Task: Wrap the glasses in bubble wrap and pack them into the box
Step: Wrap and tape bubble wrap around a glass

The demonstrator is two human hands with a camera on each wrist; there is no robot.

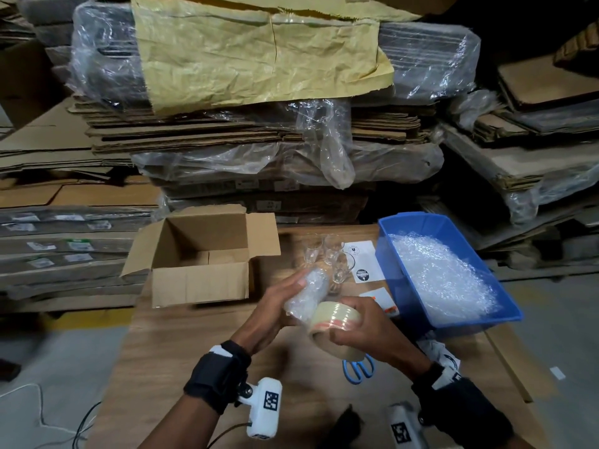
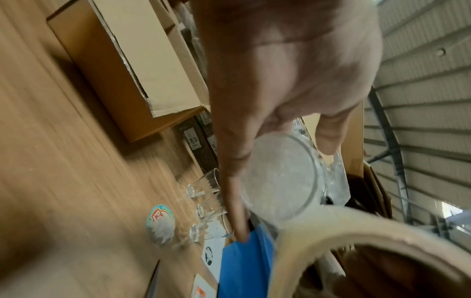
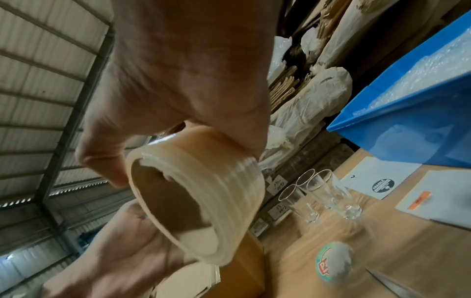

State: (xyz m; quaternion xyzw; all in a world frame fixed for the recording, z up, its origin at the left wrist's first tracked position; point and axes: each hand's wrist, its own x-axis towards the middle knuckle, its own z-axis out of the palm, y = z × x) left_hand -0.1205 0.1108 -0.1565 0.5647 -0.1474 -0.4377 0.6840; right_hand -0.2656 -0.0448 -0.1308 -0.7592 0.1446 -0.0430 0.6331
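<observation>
- Wrapped glass (image 1: pixel 306 294) cloudy in bubble wrap, held above counter (image 1: pixel 181 351) in left hand (image 1: pixel 275 306) grip.
- Tape roll (image 1: pixel 334 322) clutched by right hand (image 1: pixel 363 325), touching the wrap.
- Open box (image 1: pixel 201 257) near, left.

Warehouse w/ stacked flat cardboard (image 1: pixel 227 131), corrugated metal wall (image 2: pixel 420 100), wooden table (image 1: pixel 181 345).

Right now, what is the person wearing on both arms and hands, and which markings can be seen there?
Both hands are bare. The left wrist has a black strap wrap with a white patch, carrying a white camera mount with a square black-and-white tag; a thin dark cable leaves it. The right wrist has a similar black wrap with white patches and a white tagged mount. No sleeves are visible.
</observation>
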